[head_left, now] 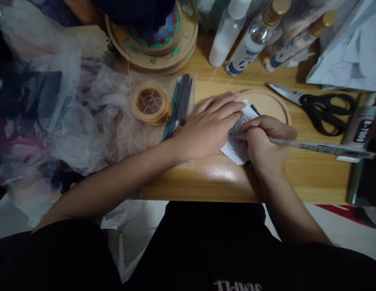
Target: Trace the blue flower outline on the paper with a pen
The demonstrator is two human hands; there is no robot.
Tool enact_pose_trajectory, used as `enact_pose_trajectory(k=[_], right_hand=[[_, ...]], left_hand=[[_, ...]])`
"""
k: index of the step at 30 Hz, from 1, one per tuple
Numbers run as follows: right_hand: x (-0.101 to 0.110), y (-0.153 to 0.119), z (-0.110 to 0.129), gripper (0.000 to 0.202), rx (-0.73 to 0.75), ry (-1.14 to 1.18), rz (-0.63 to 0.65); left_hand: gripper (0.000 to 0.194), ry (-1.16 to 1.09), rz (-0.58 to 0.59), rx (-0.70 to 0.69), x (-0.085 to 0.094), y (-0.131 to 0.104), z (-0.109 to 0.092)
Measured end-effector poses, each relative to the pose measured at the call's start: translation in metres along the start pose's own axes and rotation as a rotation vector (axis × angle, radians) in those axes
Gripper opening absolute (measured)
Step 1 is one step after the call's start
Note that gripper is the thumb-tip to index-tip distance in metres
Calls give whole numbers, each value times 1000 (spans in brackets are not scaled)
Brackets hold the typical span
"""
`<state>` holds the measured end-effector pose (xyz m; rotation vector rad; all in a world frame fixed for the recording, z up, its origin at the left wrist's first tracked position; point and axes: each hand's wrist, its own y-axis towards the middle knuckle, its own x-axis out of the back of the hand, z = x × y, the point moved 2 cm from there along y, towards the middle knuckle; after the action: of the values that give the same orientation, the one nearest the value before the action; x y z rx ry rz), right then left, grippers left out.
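Pen (309, 144), tip leftward, long axis crosswise

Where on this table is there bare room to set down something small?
The table looks bare near its front edge, between the right forearm and the dark object. Another patch lies between the left forearm and the paper. Plastic bags crowd the left; bottles crowd the back.

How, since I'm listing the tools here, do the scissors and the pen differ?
The scissors have broad black handle loops; the pen is one slim, straight, see-through barrel.
The scissors rest on the table, untouched; the pen is tilted in the right hand, its tip at the patterned paper.
Both taper to a narrow end.
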<state>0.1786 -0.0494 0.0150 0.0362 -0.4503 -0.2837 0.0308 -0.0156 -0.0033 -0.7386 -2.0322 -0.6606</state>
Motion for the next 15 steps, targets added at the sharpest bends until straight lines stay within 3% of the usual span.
enact_pose_trajectory(k=[15], right_hand=[[-1, -1, 1, 21, -5, 50, 3]], left_hand=[[41, 6, -9, -10, 1, -1, 0]])
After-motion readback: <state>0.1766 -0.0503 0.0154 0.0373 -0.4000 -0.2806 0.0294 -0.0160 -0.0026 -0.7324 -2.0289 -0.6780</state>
